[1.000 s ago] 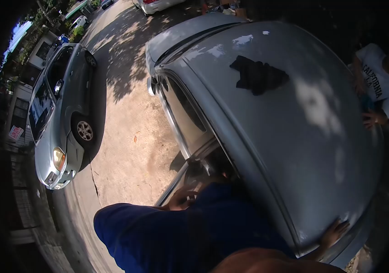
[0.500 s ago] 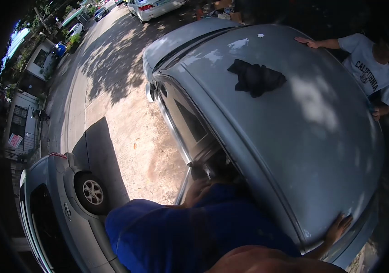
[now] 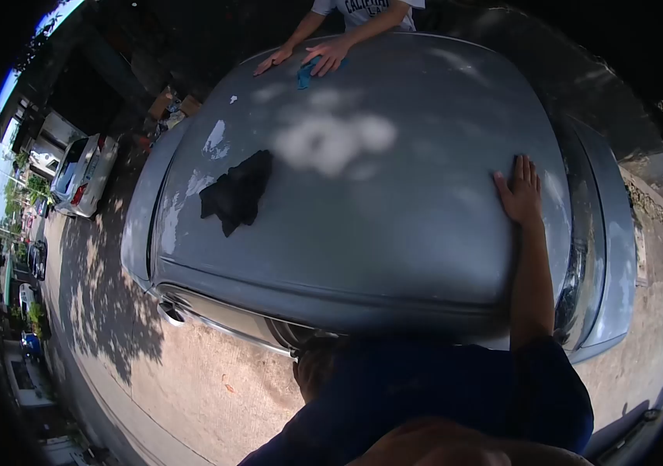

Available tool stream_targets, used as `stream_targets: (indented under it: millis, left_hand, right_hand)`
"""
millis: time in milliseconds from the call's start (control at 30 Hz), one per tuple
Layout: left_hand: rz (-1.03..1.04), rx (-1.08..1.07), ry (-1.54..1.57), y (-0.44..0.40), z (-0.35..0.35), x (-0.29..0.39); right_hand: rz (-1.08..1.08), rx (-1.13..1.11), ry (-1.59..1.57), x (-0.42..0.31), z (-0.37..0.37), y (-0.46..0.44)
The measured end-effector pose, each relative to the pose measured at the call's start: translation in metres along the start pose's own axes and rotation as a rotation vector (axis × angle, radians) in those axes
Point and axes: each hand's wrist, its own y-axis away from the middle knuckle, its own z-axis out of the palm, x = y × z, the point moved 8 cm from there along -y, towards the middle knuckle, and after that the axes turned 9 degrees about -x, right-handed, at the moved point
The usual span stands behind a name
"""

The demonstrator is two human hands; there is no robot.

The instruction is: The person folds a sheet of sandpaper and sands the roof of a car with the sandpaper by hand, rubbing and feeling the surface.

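Observation:
My right hand [image 3: 522, 194] lies flat on the grey car roof [image 3: 393, 241], near its right end, with the fingers stretched out and the thumb apart. Nothing shows in it. My left arm [image 3: 314, 371] is bent down beside the car's side window, in deep shadow, and its hand and fingers cannot be made out. A crumpled black cloth [image 3: 237, 193] rests on the left part of the roof, well away from both my hands. Pale, patchy marks [image 3: 213, 138] show on the paint close to it.
Across the roof a person in a white printed shirt [image 3: 366, 9] has one hand [image 3: 273, 60] flat on the roof and the other [image 3: 328, 56] on a blue cloth [image 3: 305, 76]. A silver car [image 3: 85, 177] stands behind at left. The side mirror [image 3: 171, 313] juts out below.
My view has swung right, so the roof now lies across it. My right hand rests farther in on the roof. The other person's blue cloth now shows on the roof's far side.

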Motion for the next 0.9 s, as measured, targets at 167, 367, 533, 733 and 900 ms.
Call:
stream_targets:
  millis: [167, 367, 533, 733, 900]
  left_hand:
    - [0.114, -0.127, -0.115, -0.037, -0.029, 0.037]
    - [0.593, 0.228, 0.322, -0.217, -0.13, 0.186]
    - [1.08, -0.098, 1.073, -0.26, -0.141, 0.32]
    - [1.263, -0.42, 1.187, -0.268, -0.132, 0.376]
    - [0.83, -0.334, 1.026, -0.293, -0.115, 0.296]
  right_hand:
    - [-0.007, -0.007, -0.012, 0.0, -0.001, 0.001]
    - [-0.008, 0.006, -0.012, 0.003, -0.004, 0.001]
    - [-0.03, 0.003, -0.042, 0.0, -0.001, -0.002]
    - [-0.062, 0.039, -0.036, 0.0, -0.005, 0.0]
    - [-0.045, 0.05, -0.048, 0.001, -0.009, 0.001]
